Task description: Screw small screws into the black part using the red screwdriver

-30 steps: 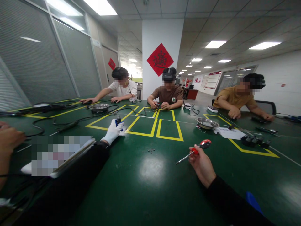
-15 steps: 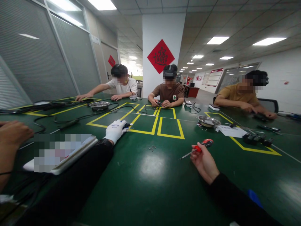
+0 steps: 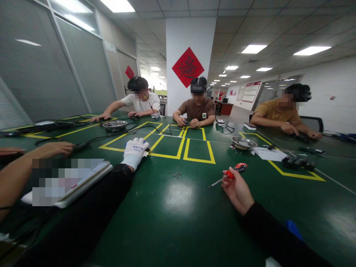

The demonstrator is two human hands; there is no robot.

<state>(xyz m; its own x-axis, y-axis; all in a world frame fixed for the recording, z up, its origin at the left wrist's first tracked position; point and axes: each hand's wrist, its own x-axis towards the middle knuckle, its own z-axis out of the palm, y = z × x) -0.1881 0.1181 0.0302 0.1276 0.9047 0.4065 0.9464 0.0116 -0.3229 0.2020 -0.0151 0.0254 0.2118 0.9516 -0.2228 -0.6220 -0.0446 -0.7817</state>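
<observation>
My left hand (image 3: 135, 152), in a white glove, lies knuckles up on the green table (image 3: 178, 218), its fingers curled over a small dark object (image 3: 147, 150) that barely shows at the fingertips. My bare right hand (image 3: 236, 190) is closed round a red-handled screwdriver (image 3: 235, 170); the shaft points left and down to the table. Between my hands, a few small screws (image 3: 177, 174) rest on the table.
A flat white tablet (image 3: 83, 180) lies by my left forearm, and a co-worker's bare arm (image 3: 41, 152) reaches over it from the left. Beyond are yellow tape boxes (image 3: 198, 150), metal bowls (image 3: 243, 142) (image 3: 114, 125), black cables (image 3: 91, 141), a paper sheet (image 3: 267, 153) and black parts (image 3: 297, 163). Three people work across the table.
My left hand has lowered the small object from upright to the table and turned palm down over it. The co-worker's hand at the left has stretched out to the right. My right hand has hardly moved.
</observation>
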